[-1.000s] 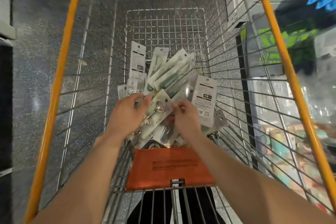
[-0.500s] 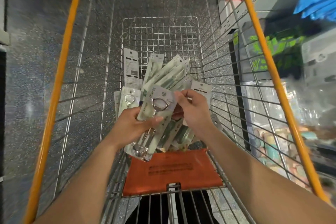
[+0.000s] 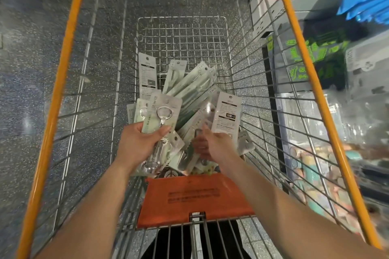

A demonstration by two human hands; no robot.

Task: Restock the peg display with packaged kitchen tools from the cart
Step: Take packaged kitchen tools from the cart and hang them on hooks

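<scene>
Gathering stock: my left hand (image 3: 139,143) clamps an opener pack (image 3: 163,111); right hand (image 3: 214,145) (blurred, grip unclear) needs another from the pile (image 3: 189,84).

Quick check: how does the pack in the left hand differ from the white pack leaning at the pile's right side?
The bottle opener pack shows its clear front with a metal opener inside; the white pack shows its printed back. The left hand grips the bottle opener pack; the white pack leans on the pile in the cart. Both are flat carded packs.
</scene>
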